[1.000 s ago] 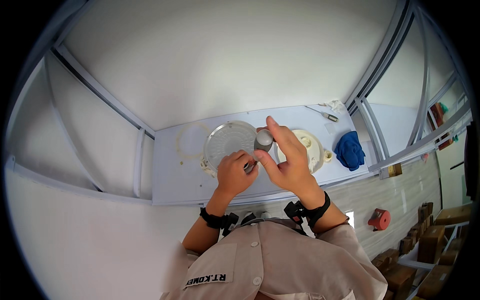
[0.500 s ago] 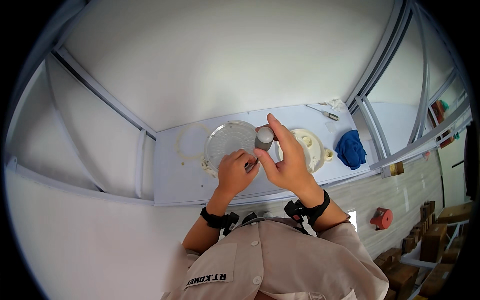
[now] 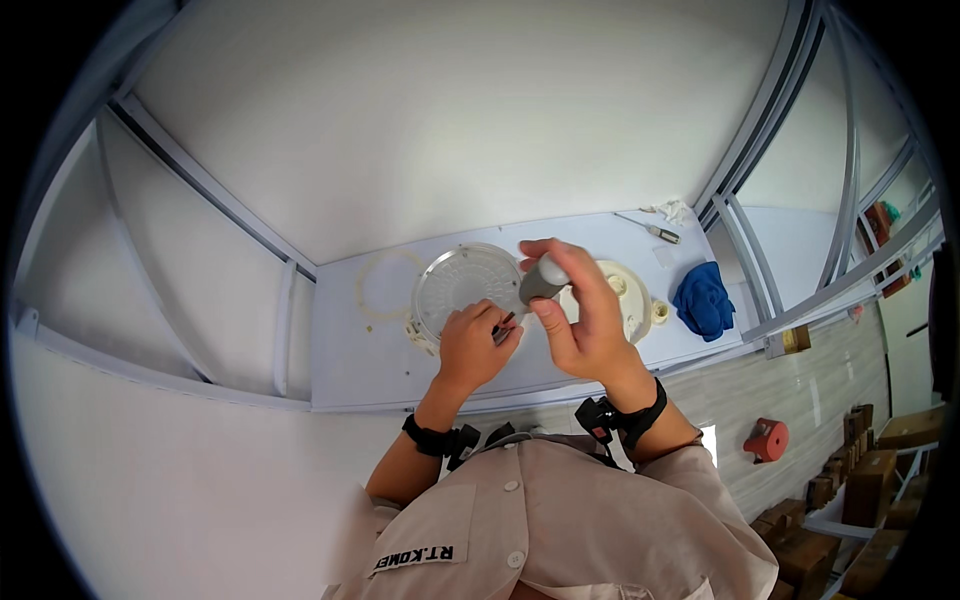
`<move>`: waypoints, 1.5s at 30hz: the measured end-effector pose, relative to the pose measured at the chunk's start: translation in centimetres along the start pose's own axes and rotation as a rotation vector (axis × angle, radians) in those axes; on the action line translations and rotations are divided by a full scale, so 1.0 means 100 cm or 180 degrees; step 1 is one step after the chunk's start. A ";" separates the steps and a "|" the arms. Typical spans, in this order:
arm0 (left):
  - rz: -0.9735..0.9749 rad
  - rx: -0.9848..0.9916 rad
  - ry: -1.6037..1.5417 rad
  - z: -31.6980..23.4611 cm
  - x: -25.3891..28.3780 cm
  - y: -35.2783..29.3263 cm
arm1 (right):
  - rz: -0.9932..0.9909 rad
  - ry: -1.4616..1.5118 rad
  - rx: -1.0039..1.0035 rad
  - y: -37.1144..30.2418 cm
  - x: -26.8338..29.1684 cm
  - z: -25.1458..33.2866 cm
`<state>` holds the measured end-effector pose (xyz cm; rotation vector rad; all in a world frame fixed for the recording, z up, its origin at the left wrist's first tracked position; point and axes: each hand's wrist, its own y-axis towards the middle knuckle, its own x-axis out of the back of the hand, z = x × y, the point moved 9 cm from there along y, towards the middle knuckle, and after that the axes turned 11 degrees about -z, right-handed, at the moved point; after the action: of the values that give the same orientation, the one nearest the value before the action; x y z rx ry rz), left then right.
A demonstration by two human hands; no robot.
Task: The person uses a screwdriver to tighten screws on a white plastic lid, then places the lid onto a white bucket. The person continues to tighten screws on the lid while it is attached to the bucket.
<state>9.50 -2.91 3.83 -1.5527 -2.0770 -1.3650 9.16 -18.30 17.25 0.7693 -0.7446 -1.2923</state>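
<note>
My right hand (image 3: 590, 320) grips a grey cylindrical piece (image 3: 543, 282) with a pale rounded end, held tilted above the table between thumb and fingers. Close by, my left hand (image 3: 473, 345) has its fingers pinched around a small dark, thin piece (image 3: 504, 326), too small to name. Under the hands lies a round clear ribbed cover (image 3: 463, 285) with a rim. Partly hidden behind my right hand is a round cream base (image 3: 632, 285), with a small cream socket-like part (image 3: 659, 311) beside it.
A thin yellowish ring (image 3: 362, 290) lies at the table's left. At the right are a screwdriver (image 3: 660, 234), crumpled white tissue (image 3: 675, 210) and a blue cloth (image 3: 704, 303). Metal frame bars border the table (image 3: 350, 385); a red stool (image 3: 767, 440) stands on the floor.
My right hand has turned and shifted slightly right, tilting the grey piece and drawing away from my left hand. The dark piece in my left hand shows more clearly.
</note>
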 end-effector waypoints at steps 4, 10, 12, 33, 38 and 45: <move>-0.0007 -0.0003 -0.0167 0.000 0.000 0.000 | -0.0711 0.0054 0.0075 -0.003 0.026 -0.005; 0.0151 0.0099 -0.0010 -0.003 -0.001 0.001 | -0.0841 -0.0038 -0.0002 -0.010 0.043 -0.011; 0.0178 0.0050 0.0048 -0.004 -0.004 0.000 | -0.0837 -0.0063 0.0010 -0.012 0.045 -0.012; 0.0411 -0.0172 0.0978 -0.008 -0.019 0.006 | -0.0931 -0.0202 -0.0085 -0.020 0.061 -0.022; 0.0325 -0.0080 0.0791 -0.008 -0.014 0.012 | -0.1059 -0.0341 -0.0312 -0.025 0.071 -0.028; 0.0113 -0.0050 0.0414 0.002 -0.012 0.011 | -0.1080 -0.0689 -0.0703 -0.062 0.087 -0.059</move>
<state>11.01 -3.45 3.56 -1.4580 -1.9578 -1.4325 11.82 -27.15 9.29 0.5974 -0.6448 -1.7542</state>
